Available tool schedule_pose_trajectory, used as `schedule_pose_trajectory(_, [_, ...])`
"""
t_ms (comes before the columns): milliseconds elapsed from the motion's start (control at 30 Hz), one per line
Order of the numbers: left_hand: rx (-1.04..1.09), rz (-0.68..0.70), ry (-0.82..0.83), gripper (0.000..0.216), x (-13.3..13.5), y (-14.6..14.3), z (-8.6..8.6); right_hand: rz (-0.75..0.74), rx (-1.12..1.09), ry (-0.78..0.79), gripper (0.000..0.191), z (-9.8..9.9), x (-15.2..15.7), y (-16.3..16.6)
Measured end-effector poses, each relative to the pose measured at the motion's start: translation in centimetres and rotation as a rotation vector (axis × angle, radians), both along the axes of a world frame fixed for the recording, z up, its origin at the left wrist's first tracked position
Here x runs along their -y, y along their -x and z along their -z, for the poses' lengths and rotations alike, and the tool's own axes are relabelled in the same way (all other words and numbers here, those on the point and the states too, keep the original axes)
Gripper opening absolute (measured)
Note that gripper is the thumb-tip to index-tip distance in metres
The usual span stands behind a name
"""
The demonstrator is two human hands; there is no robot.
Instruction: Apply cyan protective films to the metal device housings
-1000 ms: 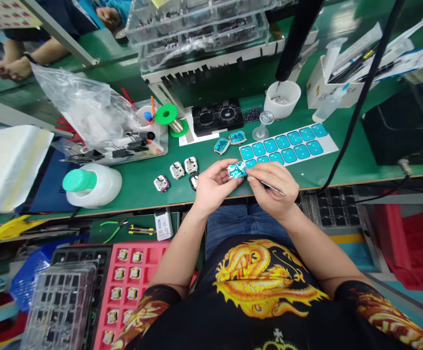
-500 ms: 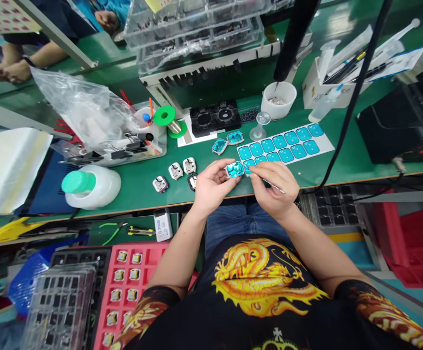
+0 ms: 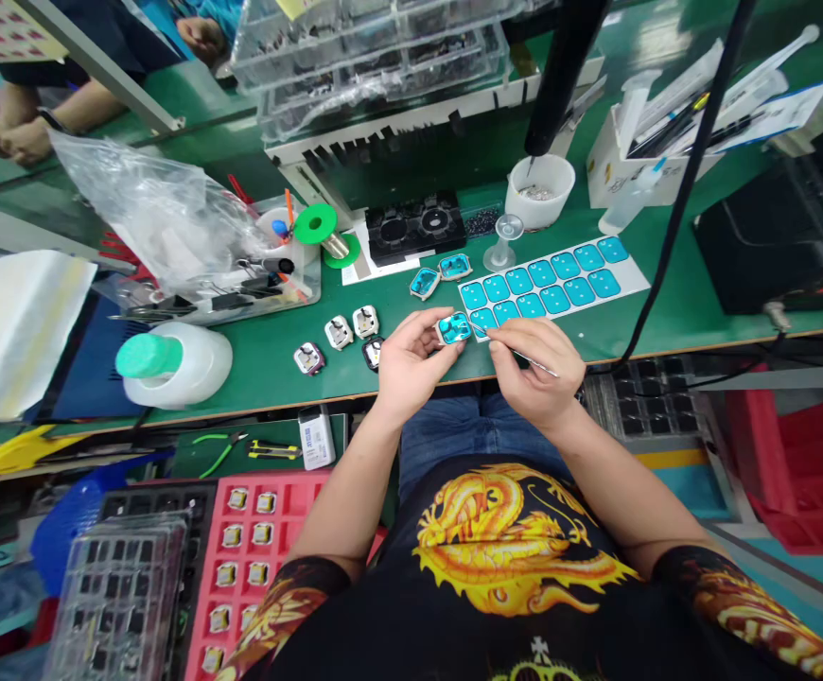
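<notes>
Near the bench's front edge my left hand [image 3: 415, 364] is closed on a watch case [image 3: 455, 328] whose upturned face has a shiny blue film over it. My right hand [image 3: 537, 364] pinches a thin metal tool like tweezers [image 3: 535, 362], its tip beside the case's right edge; the exact tip is too small to make out. Just behind lies a white sheet of blue stickers [image 3: 573, 293]. Two more cases with blue film [image 3: 425, 282] rest behind my left hand. Several cases without film [image 3: 339, 331] sit to its left, one partly hidden by the hand.
A white cup [image 3: 540, 194] and a clear suction cup [image 3: 503, 244] stand behind the sheet. A black fixture [image 3: 415, 227], a solder spool [image 3: 326, 235] and a pump bottle [image 3: 177, 364] are further left. A black cable [image 3: 688, 189] hangs at right. Another person's hands [image 3: 21, 142] show top left.
The view has shifted very slightly. The tool's tip stays by the right edge of the watch case, and both hands keep nearly the same place and grip.
</notes>
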State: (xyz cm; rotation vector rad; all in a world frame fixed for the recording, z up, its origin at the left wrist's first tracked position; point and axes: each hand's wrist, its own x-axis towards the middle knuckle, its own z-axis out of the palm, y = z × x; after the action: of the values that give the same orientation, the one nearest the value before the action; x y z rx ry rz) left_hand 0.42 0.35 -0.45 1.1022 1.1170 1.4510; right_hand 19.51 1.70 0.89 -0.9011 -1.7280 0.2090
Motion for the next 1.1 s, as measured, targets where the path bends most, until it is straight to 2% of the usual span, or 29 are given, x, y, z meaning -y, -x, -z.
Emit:
schedule_pose_trajectory(333, [-0.09,0.007,-0.077,0.046,0.0,0.2,0.7,-0.008,0.01,-0.009,0.017,-0.3,0.6,-0.3])
schedule_pose_trajectory(1100, [-0.196,0.001,-0.154,0.045,0.0,0.1,0.6,-0.042,0.007,0.032,0.017,-1.5,1.1,-0.3])
